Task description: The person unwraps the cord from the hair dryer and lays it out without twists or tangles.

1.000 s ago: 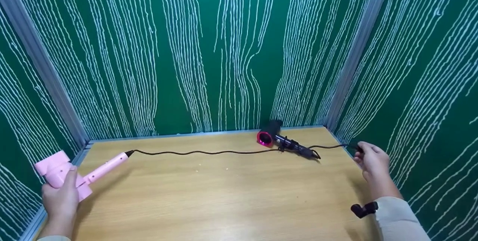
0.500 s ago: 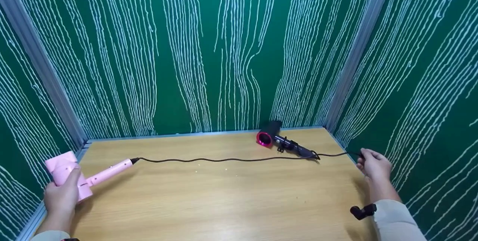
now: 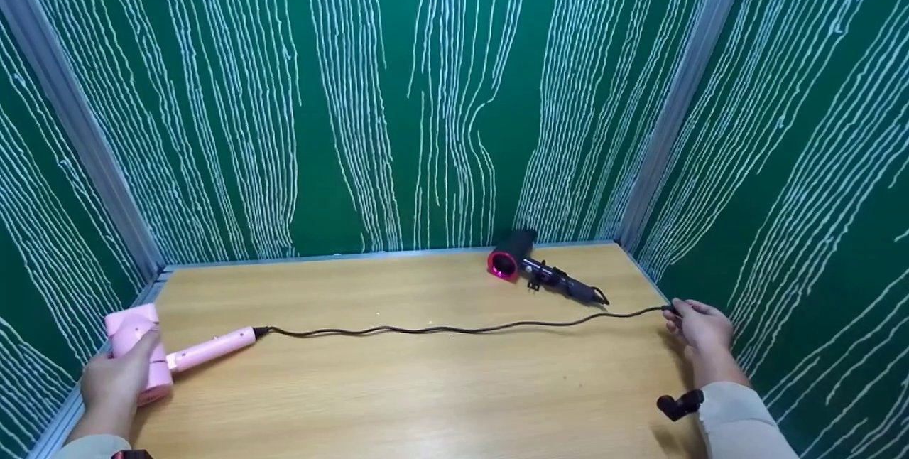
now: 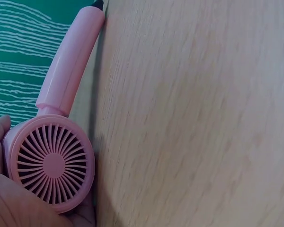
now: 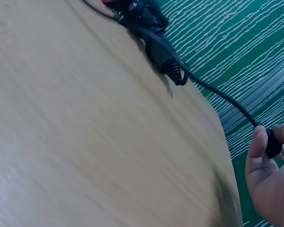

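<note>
Hairdryer (image 3: 183,358), pink, was clamped in my left grip (image 3: 117,381), desk's (image 3: 412,402) left edge; right grip (image 3: 703,332) pinched its plug (image 5: 274,144), right edge!

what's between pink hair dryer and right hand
The black power cord stretches from the pink hair dryer to the right hand, over the wooden tabletop, in the head view.

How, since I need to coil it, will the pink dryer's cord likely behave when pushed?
The cord will probably buckle, looking thin and wavy. It may spring back if straightened, since ripples run along its length. By the thicker cuff, it likely bends less.
</note>
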Available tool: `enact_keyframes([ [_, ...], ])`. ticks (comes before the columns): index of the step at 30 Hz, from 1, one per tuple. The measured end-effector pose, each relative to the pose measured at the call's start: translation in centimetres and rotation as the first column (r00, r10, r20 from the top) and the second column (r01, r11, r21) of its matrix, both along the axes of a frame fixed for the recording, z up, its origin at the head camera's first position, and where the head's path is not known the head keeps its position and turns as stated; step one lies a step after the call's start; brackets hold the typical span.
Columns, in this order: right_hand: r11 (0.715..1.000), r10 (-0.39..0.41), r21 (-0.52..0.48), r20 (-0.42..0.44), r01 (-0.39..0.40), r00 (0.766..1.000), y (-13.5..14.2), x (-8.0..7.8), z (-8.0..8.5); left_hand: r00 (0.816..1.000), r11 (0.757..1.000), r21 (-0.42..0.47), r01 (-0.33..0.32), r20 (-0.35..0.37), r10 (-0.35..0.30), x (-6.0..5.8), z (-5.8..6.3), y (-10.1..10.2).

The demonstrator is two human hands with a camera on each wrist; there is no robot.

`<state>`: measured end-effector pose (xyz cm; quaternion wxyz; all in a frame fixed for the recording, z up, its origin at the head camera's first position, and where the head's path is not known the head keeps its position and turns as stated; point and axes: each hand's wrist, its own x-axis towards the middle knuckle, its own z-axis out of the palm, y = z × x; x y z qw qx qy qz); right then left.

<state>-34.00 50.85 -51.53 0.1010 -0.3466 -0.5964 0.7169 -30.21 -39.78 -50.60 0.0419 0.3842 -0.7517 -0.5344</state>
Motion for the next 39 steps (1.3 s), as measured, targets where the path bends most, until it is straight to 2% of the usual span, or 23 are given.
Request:
enact_keyframes([
  [7,0.999,0.023,0.047,0.016,-0.024,1.000,-0.4,-0.6,-1.2,0.998,0.997,-0.055,0.061,0.016,-0.061,-0.4,0.2,-0.2],
  [11,0.983,0.019,0.180,0.026,-0.024,0.999,-0.6,-1.2,-2.3,0.994,0.991,-0.076,0.106,0.031,-0.104,-0.8,0.1,-0.4],
  [14,0.933,0.041,0.356,0.064,-0.061,0.997,-0.8,-1.6,-2.8,0.992,0.989,-0.077,0.124,0.037,-0.121,-0.9,-0.1,-0.5],
  [17,0.851,0.089,0.505,0.130,-0.143,0.987,-1.0,-2.0,-2.9,0.991,0.988,-0.079,0.131,0.046,-0.128,-1.0,-0.1,-0.4],
  [20,0.773,0.139,0.589,0.203,-0.234,0.969,-1.1,-2.1,-2.7,0.988,0.982,-0.115,0.147,0.062,-0.140,-1.1,-0.1,-0.3],
  [23,0.714,0.183,0.629,0.256,-0.307,0.949,-1.3,-2.2,-2.5,0.985,0.975,-0.151,0.163,0.078,-0.152,-1.1,-0.2,-0.2],
  [26,0.678,0.210,0.643,0.293,-0.355,0.933,-1.6,-2.4,-2.4,0.984,0.972,-0.161,0.171,0.087,-0.158,-1.0,-0.2,-0.1],
  [32,0.633,0.228,0.657,0.345,-0.408,0.910,-1.8,-2.8,-2.4,0.982,0.973,-0.147,0.179,0.086,-0.167,-0.8,0.0,0.1],
  [37,0.599,0.238,0.678,0.355,-0.425,0.904,-1.9,-2.7,-2.4,0.979,0.970,-0.140,0.197,0.088,-0.186,-1.0,-0.1,0.2],
  [39,0.568,0.241,0.706,0.350,-0.424,0.905,-1.9,-2.7,-2.5,0.977,0.966,-0.160,0.205,0.097,-0.191,-1.1,-0.2,0.2],
])
